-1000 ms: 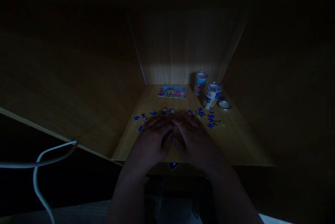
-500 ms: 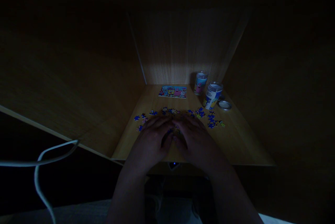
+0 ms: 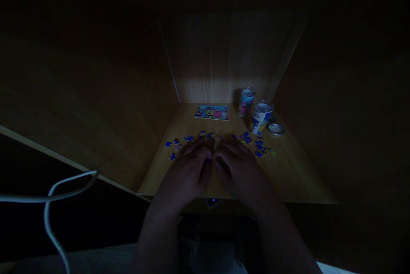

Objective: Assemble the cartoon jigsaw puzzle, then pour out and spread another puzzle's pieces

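Observation:
Both my hands lie close together over the middle of a scatter of small puzzle pieces on a wooden surface. My left hand (image 3: 188, 166) is curled, and a blue puzzle piece (image 3: 208, 160) shows at its thumb and forefinger. Beside it, my right hand (image 3: 236, 160) has its fingers bent down and its thumb near the forefinger; whatever they pinch is hidden in the dark. Loose blue and multicoloured puzzle pieces (image 3: 259, 145) spread to the right, with further puzzle pieces (image 3: 172, 156) to the left. Some pieces are covered by my hands.
Toward the back lies a flat cartoon picture (image 3: 212, 112). At the back right stand a pink-and-blue can (image 3: 246, 103) and a nearer blue-and-yellow can (image 3: 260, 119), with a round lid (image 3: 276, 129) beside them. Wooden panels enclose the surface. A white cable (image 3: 48, 205) hangs at left.
My fingertips have drawn slightly apart and curled in more. The blue piece by my left thumb shows more clearly. The cans, picture and scattered pieces stay in place.

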Tool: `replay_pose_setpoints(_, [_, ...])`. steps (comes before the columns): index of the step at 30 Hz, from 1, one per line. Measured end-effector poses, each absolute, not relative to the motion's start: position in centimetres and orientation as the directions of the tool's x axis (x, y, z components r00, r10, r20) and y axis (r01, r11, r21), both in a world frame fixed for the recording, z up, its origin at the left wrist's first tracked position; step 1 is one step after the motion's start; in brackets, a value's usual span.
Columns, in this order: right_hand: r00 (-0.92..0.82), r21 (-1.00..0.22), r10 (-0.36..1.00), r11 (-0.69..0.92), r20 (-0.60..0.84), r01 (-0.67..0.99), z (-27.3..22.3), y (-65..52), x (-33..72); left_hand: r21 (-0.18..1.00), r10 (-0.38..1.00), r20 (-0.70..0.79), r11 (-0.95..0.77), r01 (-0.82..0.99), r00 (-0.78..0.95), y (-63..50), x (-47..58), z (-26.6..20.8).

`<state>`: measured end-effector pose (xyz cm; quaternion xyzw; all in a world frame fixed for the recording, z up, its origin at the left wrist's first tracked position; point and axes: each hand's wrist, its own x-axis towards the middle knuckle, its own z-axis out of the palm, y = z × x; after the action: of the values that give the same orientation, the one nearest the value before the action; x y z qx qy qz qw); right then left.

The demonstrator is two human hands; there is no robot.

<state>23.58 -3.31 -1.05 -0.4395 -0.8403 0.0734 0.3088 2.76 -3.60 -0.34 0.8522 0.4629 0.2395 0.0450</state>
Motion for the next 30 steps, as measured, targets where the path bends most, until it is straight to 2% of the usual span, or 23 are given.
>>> replay_pose_setpoints(14, [-0.42, -0.401, 0.81, 0.574, 0.41, 0.714, -0.74, -3.39, 23.42, 0.326, 0.851, 0.397, -0.482, 0.813, 0.345, -3.26, 3.09, -0.08])
replay_pose_setpoints(22, [-0.43, -0.409, 0.806, 0.582, 0.407, 0.703, -0.76, -3.56, 23.54, 0.289, 0.818, 0.395, -0.543, 0.788, 0.419, -3.04, 2.92, -0.1])
replay_pose_setpoints(30, [-0.437, -0.419, 0.817, 0.571, 0.377, 0.706, -1.09, -3.5, 23.61, 0.328, 0.803, 0.396, -0.578, 0.748, 0.446, -3.04, 2.88, 0.03])
